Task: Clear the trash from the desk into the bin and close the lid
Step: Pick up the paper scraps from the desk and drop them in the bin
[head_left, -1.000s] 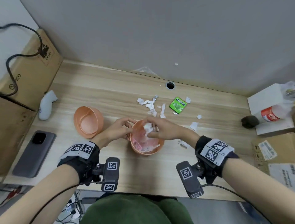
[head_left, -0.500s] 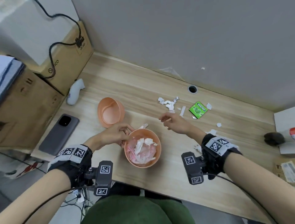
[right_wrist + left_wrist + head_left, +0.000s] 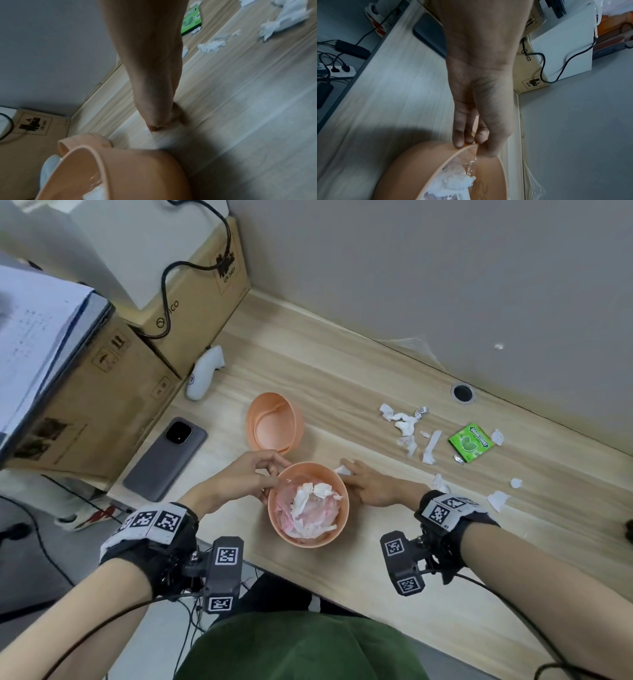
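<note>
An orange bin (image 3: 345,510) (image 3: 412,169) (image 3: 137,169) stands near the desk's front edge, holding crumpled white and pink paper. Its orange lid (image 3: 274,422) (image 3: 85,139) lies open side up just behind it. My left hand (image 3: 270,477) (image 3: 469,143) pinches the bin's left rim between thumb and fingers. My right hand (image 3: 356,474) (image 3: 154,127) lies low on the desk right of the bin, fingertips touching a small white paper scrap (image 3: 340,470). More paper scraps (image 3: 404,422) (image 3: 211,45) and a green gum pack (image 3: 471,441) (image 3: 192,23) lie farther right.
A grey phone (image 3: 164,453) and a white controller (image 3: 203,373) lie on the desk's left part, beside stacked cardboard boxes (image 3: 96,405). A cable hole (image 3: 462,393) sits by the grey wall. More scraps (image 3: 496,499) lie at the right.
My right hand let paper fall into the bin, reached out over the desk, then came back down beside the bin onto a scrap. My left hand stayed on the rim.
</note>
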### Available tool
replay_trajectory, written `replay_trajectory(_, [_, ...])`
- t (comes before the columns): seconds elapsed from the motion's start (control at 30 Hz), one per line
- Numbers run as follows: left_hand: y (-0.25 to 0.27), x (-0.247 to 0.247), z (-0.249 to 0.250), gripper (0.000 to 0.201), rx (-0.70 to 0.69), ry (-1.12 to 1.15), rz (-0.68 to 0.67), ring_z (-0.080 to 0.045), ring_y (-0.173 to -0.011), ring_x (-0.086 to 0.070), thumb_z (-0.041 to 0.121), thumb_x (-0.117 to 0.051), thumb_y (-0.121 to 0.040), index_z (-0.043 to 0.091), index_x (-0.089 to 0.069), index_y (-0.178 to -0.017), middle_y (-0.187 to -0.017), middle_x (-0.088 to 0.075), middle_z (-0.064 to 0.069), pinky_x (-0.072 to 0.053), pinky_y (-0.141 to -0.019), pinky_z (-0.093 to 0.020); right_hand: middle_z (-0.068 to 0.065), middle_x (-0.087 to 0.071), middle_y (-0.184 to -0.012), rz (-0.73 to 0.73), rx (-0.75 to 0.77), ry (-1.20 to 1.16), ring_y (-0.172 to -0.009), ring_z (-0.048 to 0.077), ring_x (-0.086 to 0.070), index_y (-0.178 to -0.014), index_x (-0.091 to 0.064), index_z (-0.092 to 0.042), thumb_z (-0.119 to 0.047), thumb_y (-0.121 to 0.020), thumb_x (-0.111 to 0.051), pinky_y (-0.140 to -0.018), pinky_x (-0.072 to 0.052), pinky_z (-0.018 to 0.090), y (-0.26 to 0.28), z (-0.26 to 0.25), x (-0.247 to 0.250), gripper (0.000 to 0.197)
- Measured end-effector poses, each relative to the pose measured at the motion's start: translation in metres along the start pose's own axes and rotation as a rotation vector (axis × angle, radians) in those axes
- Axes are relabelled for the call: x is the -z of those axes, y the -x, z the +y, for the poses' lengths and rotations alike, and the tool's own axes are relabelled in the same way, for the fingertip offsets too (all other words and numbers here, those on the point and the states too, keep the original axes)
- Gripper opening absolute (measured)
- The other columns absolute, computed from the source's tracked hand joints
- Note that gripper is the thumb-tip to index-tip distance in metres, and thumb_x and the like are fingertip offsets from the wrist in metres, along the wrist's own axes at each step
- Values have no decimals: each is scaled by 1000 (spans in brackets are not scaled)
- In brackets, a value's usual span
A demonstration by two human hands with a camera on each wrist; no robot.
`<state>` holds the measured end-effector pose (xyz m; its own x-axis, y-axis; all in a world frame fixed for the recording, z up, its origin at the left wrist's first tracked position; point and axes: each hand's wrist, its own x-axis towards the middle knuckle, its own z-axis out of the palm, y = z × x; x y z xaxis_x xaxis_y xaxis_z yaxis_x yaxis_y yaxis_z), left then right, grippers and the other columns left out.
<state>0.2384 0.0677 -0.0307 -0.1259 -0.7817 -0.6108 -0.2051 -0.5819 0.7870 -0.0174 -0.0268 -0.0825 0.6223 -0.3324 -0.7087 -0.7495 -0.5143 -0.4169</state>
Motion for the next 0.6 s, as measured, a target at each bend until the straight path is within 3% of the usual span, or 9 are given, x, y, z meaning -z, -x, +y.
replay_trajectory(0.13, [-13, -8, 9, 24, -16, -10, -17, -17, -73, -59, 5, -71, -83, 14, -69, -104, -82, -52, -9, -53, -60, -27, 8, 10, -159, 58, -158, -75, -147, 28, 7, -149, -6, -8, -2, -93, -33, -118, -2, 36, 25, 37, -6, 62])
replay_trajectory(0.23, [-28, -20, 20, 27, -26, -20, -41, -18, -75, -57, 3, -69, -84, 11, -67, -109, -81, -51, -9, -53, -59, -26, 11, -1, -159, 178, -216, -163, -148, 23, 1, -143, -20, 4, 0, -92, -36, -115, -5, 24, 46, 60, -15, 54])
replay_trajectory(0.3, [-38, -29, 28, 27, -35, -31, -49, -17, -74, -58, 1, -67, -84, 10, -67, -110, -80, -50, -8, -53, -58, -26, 14, -14, -157, 251, -226, -223, -147, 21, -10, -142, -27, 3, 2, -89, -39, -111, -12, 18, 58, 71, -21, 54])
replay_trajectory(0.43, [-60, -48, 45, 27, -55, -58, -42, -14, -68, -57, -2, -63, -84, 12, -68, -106, -76, -51, -3, -54, -59, -26, 12, -32, -151, 456, -262, -338, -140, 24, -31, -139, -38, -6, 0, -90, -41, -106, -23, 20, 76, 88, -20, 49])
replay_trajectory(0.6, [-81, -64, 62, 28, -68, -62, -20, -14, -62, -58, -2, -62, -83, 15, -67, -105, -76, -53, -3, -53, -57, -23, 14, -42, -144, 654, -313, -427, -134, 28, -38, -133, -45, -4, -2, -90, -41, -110, -28, 32, 72, 107, 9, 44])
